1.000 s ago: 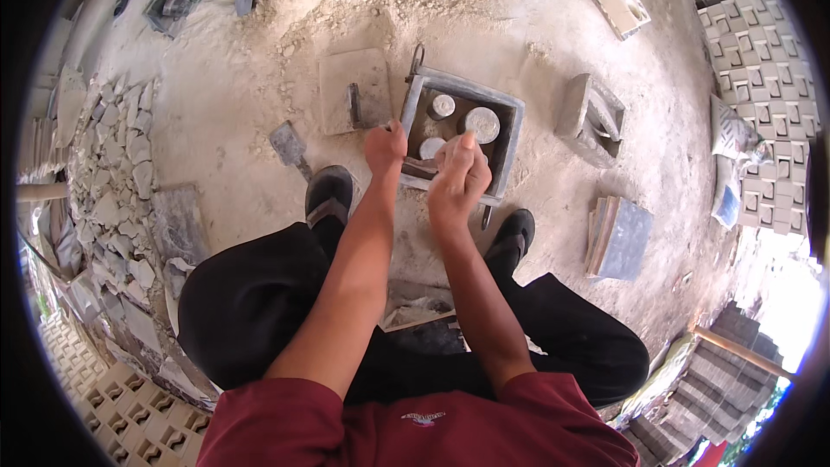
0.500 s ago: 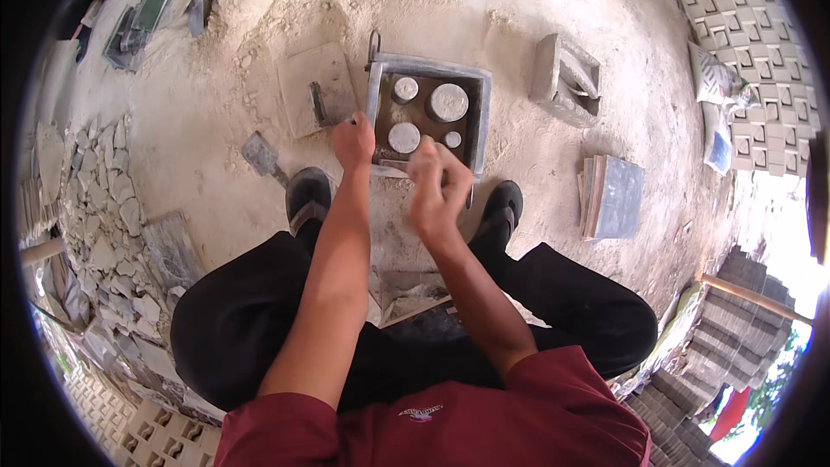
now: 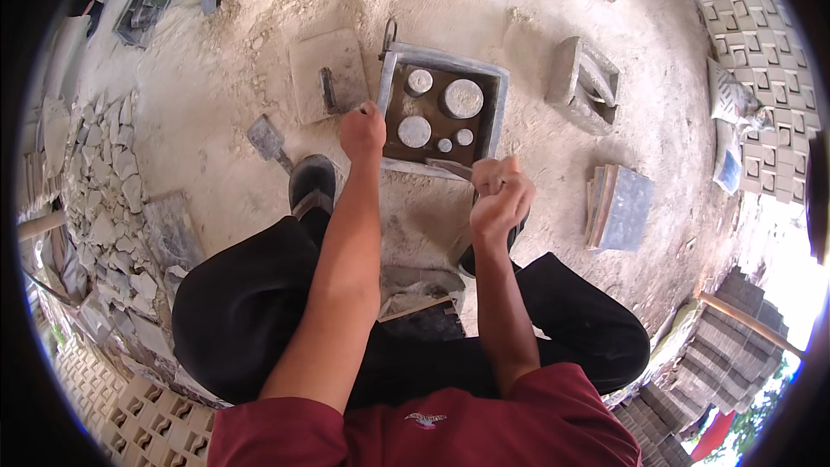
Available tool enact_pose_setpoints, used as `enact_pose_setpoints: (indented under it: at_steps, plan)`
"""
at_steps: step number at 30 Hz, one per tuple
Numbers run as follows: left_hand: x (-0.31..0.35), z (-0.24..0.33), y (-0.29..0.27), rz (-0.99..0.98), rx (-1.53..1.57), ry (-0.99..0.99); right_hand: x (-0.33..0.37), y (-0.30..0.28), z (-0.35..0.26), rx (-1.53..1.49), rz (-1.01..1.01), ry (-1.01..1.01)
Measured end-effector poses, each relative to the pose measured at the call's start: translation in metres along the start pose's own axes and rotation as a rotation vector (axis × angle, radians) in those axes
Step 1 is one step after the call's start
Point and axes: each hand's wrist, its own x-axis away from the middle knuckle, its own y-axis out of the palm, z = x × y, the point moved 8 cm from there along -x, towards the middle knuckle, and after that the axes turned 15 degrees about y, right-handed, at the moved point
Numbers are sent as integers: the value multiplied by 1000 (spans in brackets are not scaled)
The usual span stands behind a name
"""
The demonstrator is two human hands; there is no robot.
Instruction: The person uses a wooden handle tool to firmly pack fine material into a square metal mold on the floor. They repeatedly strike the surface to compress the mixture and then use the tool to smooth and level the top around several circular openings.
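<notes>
A square metal mould box (image 3: 495, 112) rests on the ground in front of me. Several round grey cylinders of different sizes, such as the large cylinder (image 3: 463, 98), stand up from its brown floor. My left hand (image 3: 362, 131) is closed in a fist against the box's near left side; what it grips is hidden. My right hand (image 3: 501, 195), off the near right corner, is wrapped round the handle of a small trowel (image 3: 450, 169). The trowel's narrow blade points left, over the box's near edge. A wire loop (image 3: 389, 35) sticks up at the far left corner.
Left of the box lie a square board with a handle (image 3: 328, 78) and a flat scoop (image 3: 266, 136). To the right are a hollow block (image 3: 584, 86) and a stack of plates (image 3: 622, 207). Broken stone (image 3: 108, 190) is heaped far left; patterned blocks (image 3: 752, 43) are stacked far right.
My right hand has swung right and nearer to me with the trowel, from over the box to its near right corner. One more small cylinder now shows. My left hand stays put.
</notes>
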Motion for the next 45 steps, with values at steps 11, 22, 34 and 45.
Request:
enact_pose_setpoints:
  at_steps: [11,22,34,45]
  plan:
    - [6,8,-3,18,-34,-102,-20,-25,5,180,156,-25]
    - [0,7,-3,47,-15,-70,-33,-17,-4,361,141,-35]
    - [-1,8,-5,45,-23,-46,-19,-31,-13,137,342,22]
    - [-3,9,-1,61,-17,-7,-32,-3,8,327,246,-22]
